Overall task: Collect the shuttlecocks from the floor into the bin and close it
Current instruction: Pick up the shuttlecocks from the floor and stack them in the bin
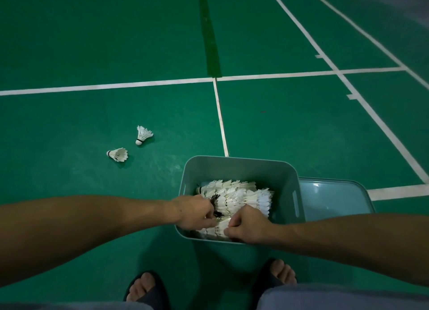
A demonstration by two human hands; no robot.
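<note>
From the head view, both hands were down in the bin (241, 168), which stood on the green floor (92, 42) just ahead of the person's sandalled feet (144, 288). The left hand (193, 213) was curled over the near end of the packed shuttlecocks (239, 197), fingers closed among the feathers; the right hand (246, 226) was clenched at the bin's near rim, seemingly pinching a shuttlecock, though the fingertips were tucked under and I could not be sure. I judged the step to be settling a batch into the bin.

Two shuttlecocks were left on the floor, well to the left of the bin: one (142, 135) standing on its cork, the other (118, 154) on its side. Next would be letting go, reaching left for those two, then fetching the lid (334, 198), which lay just beside the bin on the right.

Dim light blurred the feathers together, the bin's near wall hid behind the arms, and the lid's left edge sat behind the bin.
</note>
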